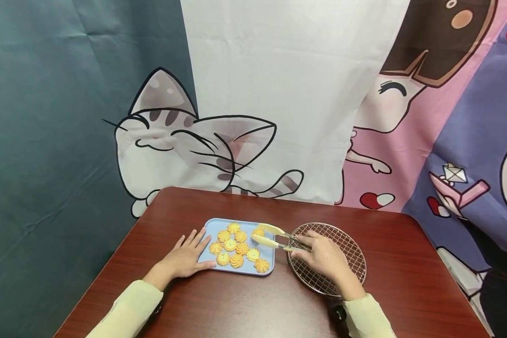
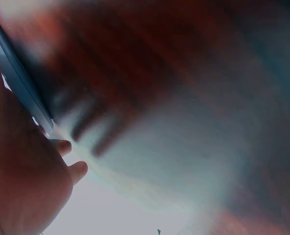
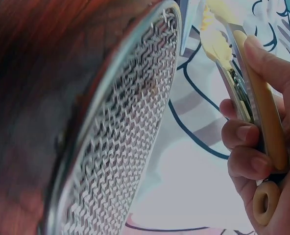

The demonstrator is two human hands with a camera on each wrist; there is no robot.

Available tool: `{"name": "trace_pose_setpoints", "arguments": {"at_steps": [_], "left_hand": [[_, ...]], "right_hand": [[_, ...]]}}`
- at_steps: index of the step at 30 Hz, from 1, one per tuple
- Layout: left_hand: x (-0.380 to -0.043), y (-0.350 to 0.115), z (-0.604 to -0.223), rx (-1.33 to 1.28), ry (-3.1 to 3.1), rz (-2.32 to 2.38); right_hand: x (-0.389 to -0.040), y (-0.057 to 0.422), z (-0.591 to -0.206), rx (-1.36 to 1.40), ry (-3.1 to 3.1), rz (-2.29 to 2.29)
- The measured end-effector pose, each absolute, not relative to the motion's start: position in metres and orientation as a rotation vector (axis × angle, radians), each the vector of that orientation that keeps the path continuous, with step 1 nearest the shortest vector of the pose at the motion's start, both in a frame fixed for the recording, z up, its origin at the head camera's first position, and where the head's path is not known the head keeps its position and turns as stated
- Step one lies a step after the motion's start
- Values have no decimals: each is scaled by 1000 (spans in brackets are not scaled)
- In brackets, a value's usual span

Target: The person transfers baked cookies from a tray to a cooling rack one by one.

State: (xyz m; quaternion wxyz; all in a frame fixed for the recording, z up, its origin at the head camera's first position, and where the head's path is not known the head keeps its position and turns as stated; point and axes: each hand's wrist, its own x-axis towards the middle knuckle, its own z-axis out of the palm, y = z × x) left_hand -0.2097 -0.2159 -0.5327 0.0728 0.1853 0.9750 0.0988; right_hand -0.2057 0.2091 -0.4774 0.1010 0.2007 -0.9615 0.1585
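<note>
Several golden piped butter cookies [image 1: 236,261] lie on a light blue tray [image 1: 212,229]. Along the tray's left edge rests my left hand [image 1: 186,256], fingers spread and straight; the left wrist view shows its fingertips beside the tray's side [image 2: 22,83]. My right hand [image 1: 324,256] grips metal tongs [image 1: 265,241] with cream tips above the round wire rack. The tips reach over the tray's right side, parted, with one cookie [image 1: 258,231] showing between them in the head view. In the right wrist view, thumb and fingers wrap the tongs' yellow-padded handles [image 3: 262,98].
A round wire mesh rack [image 1: 342,249] stands on the dark red wooden table [image 1: 245,305], just right of the tray and under my right hand. Behind the table's far edge hangs a printed cartoon curtain [image 1: 295,94].
</note>
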Motion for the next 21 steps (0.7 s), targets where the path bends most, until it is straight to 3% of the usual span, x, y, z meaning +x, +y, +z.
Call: {"name": "trace_pose_setpoints", "arguments": {"at_steps": [21], "left_hand": [[-210, -217, -532, 570, 2930, 298]], "right_hand": [[-192, 245, -467, 524, -2801, 478]]}}
